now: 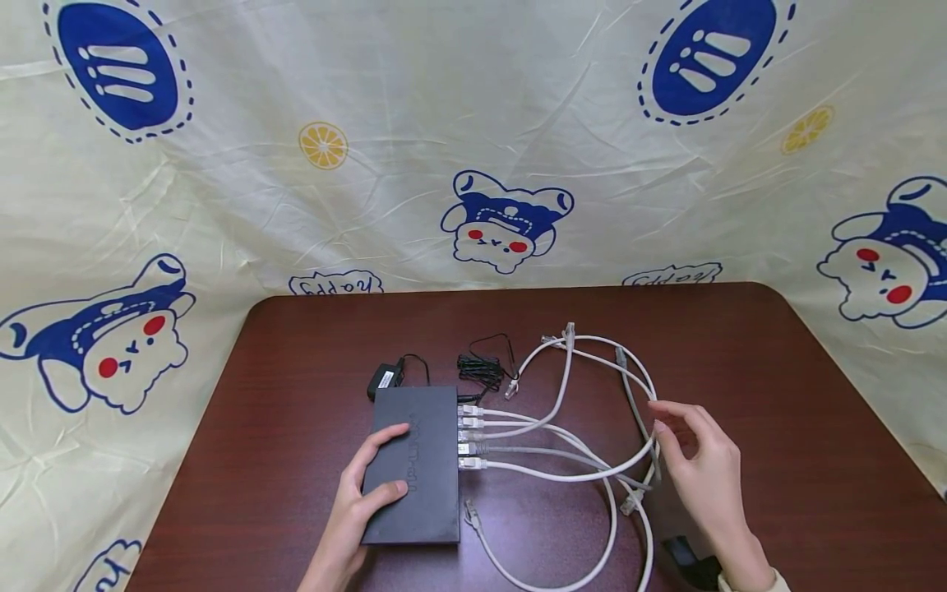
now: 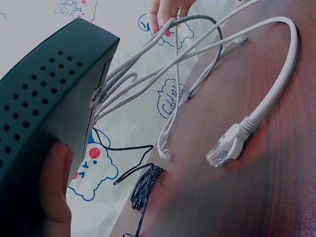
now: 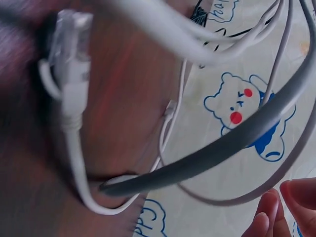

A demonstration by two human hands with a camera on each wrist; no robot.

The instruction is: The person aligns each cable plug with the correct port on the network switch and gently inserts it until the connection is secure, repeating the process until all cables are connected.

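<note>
A dark network switch [image 1: 432,510] lies at the table's middle, in the grip of my left hand [image 1: 362,477] at its left edge, index finger and thumb on top. Several white network cables [image 1: 533,474] and a grey network cable [image 1: 525,450] run out of its right side. My right hand [image 1: 706,464] is at the right bend of the cable bundle, thumb and index fingertips close together on a white cable [image 3: 222,201]. A loose white plug [image 2: 227,145] lies near the switch; another plug [image 3: 76,74] shows large in the right wrist view.
A black power adapter [image 1: 385,378] and a coiled black cord [image 1: 481,368] sit behind the switch. Cable ends with clear plugs [image 1: 570,330] lie at the back. A black object [image 1: 691,563] is by my right wrist. A patterned cloth [image 1: 399,82] hangs behind the brown table [image 1: 325,329].
</note>
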